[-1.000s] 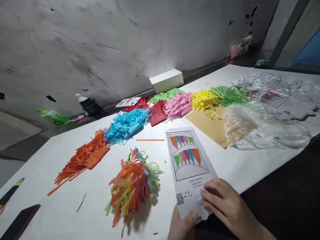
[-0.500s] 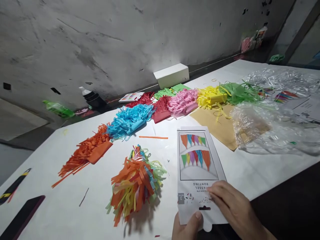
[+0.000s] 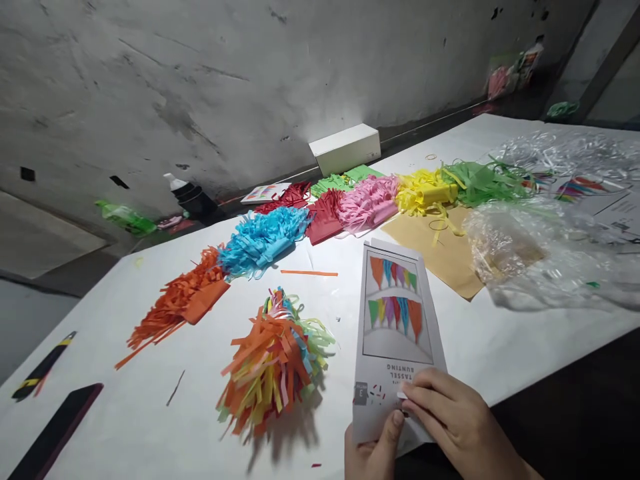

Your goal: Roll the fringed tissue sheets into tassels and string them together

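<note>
A flat white cardboard box (image 3: 395, 377), printed "Tassel Bunting" with pictures of colored tassels, is held upside down over the table. My left hand (image 3: 375, 443) grips its near end, thumb on the printed face. My right hand (image 3: 450, 417) is closed at the near right corner, thumb and fingers pinching the box's end flap; a small white edge shows at the fingertips. Left of the box lies a multicolored paper tassel bundle (image 3: 273, 370), orange strips on top, standing loosely on the white table cover (image 3: 200, 413).
Fringed paper bundles in orange (image 3: 175, 300), blue (image 3: 265, 240), red (image 3: 325, 217), pink (image 3: 370, 200), yellow (image 3: 425, 190) and green (image 3: 490, 183) line the back. Clear plastic wrapping (image 3: 550, 260) lies right, partly over a brown envelope (image 3: 440, 253). A cutter (image 3: 43, 367) and phone (image 3: 55, 433) lie left.
My right fingers have moved left and inward, and the end flap with the rounded tab has been folded up toward the printed face. The box has tilted slightly.
</note>
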A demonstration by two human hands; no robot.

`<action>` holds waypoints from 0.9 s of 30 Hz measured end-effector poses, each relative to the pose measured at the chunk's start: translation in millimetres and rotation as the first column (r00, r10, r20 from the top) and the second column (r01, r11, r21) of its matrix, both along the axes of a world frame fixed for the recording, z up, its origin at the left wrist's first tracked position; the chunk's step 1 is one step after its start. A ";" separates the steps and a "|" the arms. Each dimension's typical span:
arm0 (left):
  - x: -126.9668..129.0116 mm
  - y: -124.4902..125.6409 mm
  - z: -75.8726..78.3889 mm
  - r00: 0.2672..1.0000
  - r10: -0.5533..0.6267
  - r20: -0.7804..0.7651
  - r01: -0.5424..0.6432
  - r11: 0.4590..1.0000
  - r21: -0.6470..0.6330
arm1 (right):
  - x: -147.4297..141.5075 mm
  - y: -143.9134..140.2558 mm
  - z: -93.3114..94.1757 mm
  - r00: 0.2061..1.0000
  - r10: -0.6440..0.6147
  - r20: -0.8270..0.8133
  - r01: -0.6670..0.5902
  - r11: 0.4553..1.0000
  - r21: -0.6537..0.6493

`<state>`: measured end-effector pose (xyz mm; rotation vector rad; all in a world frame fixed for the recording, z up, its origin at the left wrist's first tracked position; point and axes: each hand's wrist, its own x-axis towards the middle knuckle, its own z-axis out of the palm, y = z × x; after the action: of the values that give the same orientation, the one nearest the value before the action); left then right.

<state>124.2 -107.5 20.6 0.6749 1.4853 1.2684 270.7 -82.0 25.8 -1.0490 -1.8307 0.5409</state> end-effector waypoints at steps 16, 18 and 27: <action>-0.6 9.4 -5.8 0.969 0.019 0.247 -0.026 0.999 0.027 | -1.0 1.1 -6.4 0.994 0.012 -0.106 -0.020 0.997 -0.077; 0.7 7.9 -2.7 0.969 0.030 0.247 -0.036 0.999 0.022 | 1.4 2.0 -2.8 0.995 0.049 -0.091 -0.058 0.993 -0.101; -2.3 3.2 -15.1 0.998 0.052 0.039 -0.053 0.998 0.018 | 0.2 6.5 -1.7 0.985 0.063 -0.161 -0.076 0.995 -0.071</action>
<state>121.8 -104.4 5.5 0.6239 1.4697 1.3302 270.9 -75.5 24.1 -0.9667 -1.7226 0.7209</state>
